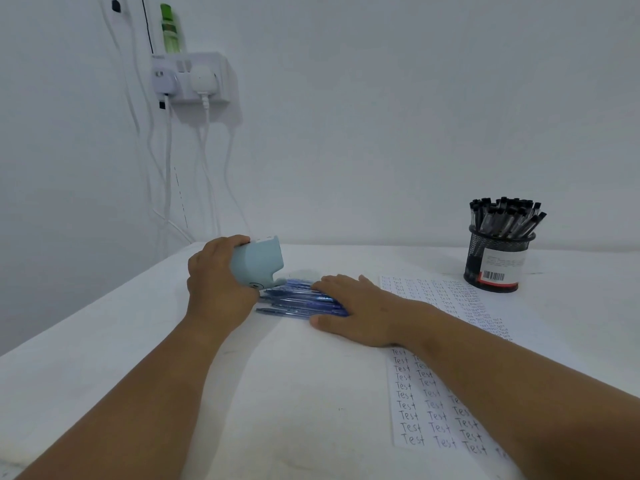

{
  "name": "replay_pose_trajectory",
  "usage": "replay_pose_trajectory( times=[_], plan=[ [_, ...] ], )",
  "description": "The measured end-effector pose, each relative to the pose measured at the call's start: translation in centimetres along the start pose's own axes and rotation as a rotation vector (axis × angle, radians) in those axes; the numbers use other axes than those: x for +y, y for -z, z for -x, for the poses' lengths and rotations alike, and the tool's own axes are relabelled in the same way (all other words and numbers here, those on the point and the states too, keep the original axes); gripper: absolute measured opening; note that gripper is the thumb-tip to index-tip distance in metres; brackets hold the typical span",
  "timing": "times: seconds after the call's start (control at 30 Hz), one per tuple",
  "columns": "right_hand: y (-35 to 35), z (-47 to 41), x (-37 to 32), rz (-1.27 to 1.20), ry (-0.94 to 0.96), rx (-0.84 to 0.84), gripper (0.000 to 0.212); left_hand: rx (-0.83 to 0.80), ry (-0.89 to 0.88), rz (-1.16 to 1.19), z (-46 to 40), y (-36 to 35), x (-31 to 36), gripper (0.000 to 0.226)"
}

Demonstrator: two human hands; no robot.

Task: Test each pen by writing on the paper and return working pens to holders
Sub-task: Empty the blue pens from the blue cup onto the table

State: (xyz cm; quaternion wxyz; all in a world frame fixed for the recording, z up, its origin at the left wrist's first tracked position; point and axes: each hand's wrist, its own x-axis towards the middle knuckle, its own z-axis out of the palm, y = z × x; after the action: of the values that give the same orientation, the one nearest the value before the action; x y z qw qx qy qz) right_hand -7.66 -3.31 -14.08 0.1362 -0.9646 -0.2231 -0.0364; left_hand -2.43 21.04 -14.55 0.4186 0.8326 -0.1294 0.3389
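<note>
My left hand (216, 282) grips a pale blue holder (258, 263), tipped on its side with its mouth toward the right. Several blue pens (294, 301) lie in a loose pile on the white table (294, 393), right at the holder's mouth. My right hand (356, 311) rests flat on the pens' right ends, fingers straight, thumb on the table. A sheet of paper (436, 407) covered with rows of the word "Test" lies to the right, partly under my right forearm. A black mesh holder (497, 261) full of black pens (505, 216) stands at the back right.
The table meets a white wall at the back. On the wall at the upper left hangs a socket shelf (194, 79) with chargers, dangling cables and a green bottle (170, 29) on top.
</note>
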Motion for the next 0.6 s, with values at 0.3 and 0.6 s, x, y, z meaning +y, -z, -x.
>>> replay_pose_trajectory(
  times=[0.3, 0.6],
  plan=[
    [0.1, 0.2, 0.3, -0.053, 0.006, 0.035, 0.066, -0.041, -0.003, 0.037, 0.4, 0.3, 1.1, 0.084],
    [8.1, 2.1, 0.6, -0.395, -0.126, 0.444, 0.053, -0.192, 0.039, 0.194, 0.5, -1.9, 6.7, 0.080]
  ],
)
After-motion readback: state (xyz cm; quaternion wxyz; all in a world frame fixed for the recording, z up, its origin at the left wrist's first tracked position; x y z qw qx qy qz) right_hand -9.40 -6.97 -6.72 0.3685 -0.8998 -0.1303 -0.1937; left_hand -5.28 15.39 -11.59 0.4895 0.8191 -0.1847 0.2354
